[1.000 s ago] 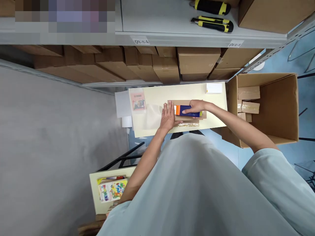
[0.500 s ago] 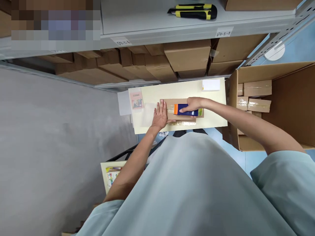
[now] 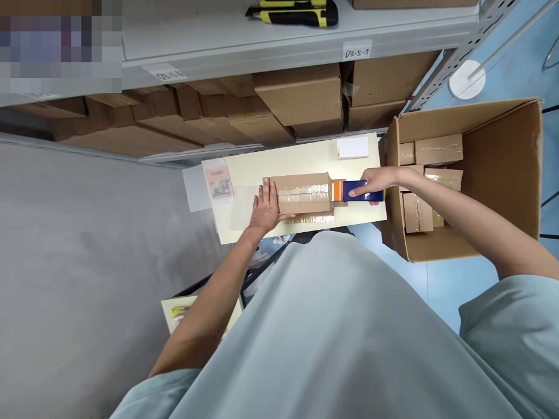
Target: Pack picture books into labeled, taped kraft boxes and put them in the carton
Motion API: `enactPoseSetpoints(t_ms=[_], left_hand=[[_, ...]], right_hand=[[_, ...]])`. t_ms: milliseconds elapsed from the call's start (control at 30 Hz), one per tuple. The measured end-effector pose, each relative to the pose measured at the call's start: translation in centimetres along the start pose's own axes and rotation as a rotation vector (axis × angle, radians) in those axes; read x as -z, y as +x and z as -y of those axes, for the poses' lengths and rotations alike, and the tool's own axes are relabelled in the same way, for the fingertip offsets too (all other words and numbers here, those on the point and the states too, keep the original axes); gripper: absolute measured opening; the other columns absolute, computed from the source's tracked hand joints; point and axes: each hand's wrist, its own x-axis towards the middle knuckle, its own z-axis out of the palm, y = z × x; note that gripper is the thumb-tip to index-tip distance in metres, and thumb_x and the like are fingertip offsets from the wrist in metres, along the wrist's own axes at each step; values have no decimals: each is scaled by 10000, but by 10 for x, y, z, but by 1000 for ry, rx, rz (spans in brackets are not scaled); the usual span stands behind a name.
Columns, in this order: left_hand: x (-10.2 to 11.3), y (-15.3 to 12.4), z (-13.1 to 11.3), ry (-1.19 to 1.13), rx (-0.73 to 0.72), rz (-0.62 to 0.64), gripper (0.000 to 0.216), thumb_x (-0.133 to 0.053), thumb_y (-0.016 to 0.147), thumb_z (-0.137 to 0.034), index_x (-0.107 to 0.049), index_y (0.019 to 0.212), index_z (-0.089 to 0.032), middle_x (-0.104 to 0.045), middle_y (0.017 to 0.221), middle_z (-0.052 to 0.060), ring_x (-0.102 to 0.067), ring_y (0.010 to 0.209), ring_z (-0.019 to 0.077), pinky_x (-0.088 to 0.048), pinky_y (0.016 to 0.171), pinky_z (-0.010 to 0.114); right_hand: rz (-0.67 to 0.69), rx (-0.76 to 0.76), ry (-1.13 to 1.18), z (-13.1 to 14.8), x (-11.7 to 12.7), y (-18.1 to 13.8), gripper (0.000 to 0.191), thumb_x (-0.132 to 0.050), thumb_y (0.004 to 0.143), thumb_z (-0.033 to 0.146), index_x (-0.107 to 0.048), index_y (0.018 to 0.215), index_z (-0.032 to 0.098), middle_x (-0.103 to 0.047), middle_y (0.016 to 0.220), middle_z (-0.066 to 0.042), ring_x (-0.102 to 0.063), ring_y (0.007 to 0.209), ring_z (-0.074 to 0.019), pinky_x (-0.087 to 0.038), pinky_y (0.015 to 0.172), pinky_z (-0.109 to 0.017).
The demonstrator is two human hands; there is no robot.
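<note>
A small brown cardboard box (image 3: 301,194) lies on a pale yellow table (image 3: 271,163), a strip of clear tape running along its top. My left hand (image 3: 264,206) lies flat against the box's left end, fingers stretched out. My right hand (image 3: 375,181) is closed around a blue and orange tape dispenser (image 3: 356,191), which sits at the box's right end near the table's right edge.
An open carton (image 3: 502,174) holding several taped boxes stands right of the table. A white card (image 3: 352,148) and a pink packet (image 3: 218,181) lie on the table. Shelves behind hold brown boxes (image 3: 297,99) and a yellow-black knife (image 3: 292,13). A lower table with a colourful booklet (image 3: 179,311) is at the bottom left.
My right hand has drawn the tape dispenser to the right along the box top, past its right end, leaving tape behind. My left hand stays pressed on the box. The view shifted.
</note>
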Motion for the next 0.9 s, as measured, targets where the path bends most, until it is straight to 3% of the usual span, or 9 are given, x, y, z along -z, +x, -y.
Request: enactPoseSetpoints(t_ms=[200,400,533,667,800,900], left_hand=[[3,0,-4,-1,20,6,1460,-709,807,-862,57,1756,-59,67,1810,302,-25,1695,498,-147,1341,673],[5,0,-7,-31,23,4,1465,-699,800,-876,50,1755,-56,70,1814,290,-36,1693,503,-144,1344,670],[4,-1,-6,-49,15,-5,1469,-710,796,-871,48,1756,-58,65,1813,299,-45,1689,515,-152,1344,669],[4,-2,-5,-59,-1,-8,1450,-695,815,-865,47,1755,-47,70,1812,300,-31,1689,517,-141,1346,668],[2,-2,-2,-70,-19,-6,1432,-683,830,-860,56,1756,-55,77,1813,297,-18,1688,520,-144,1339,687],[1,-1,0,-67,-26,-9,1418,-686,842,-845,63,1757,-62,79,1813,296,-6,1687,523,-142,1334,698]], right_hand=[[6,-44,-106,-8,11,8,748,-838,665,900,-790,902,191,-787,775,-109,-769,779,-288,-610,712,-390],[41,-100,-117,-15,15,12,670,-904,628,836,-783,802,200,-773,721,-80,-747,710,-262,-601,670,-377],[55,-129,-112,-18,12,17,680,-846,675,865,-787,802,200,-777,709,-84,-740,680,-258,-594,668,-381],[49,-168,-146,-9,-1,19,673,-757,782,861,-786,805,189,-787,720,-97,-742,681,-245,-592,706,-369],[-112,-266,-295,17,-27,22,566,-758,874,738,-777,786,180,-772,681,-106,-756,712,-272,-569,729,-369],[-238,-349,-386,41,-52,26,454,-732,947,635,-786,909,186,-776,708,-99,-778,804,-294,-562,779,-370]])
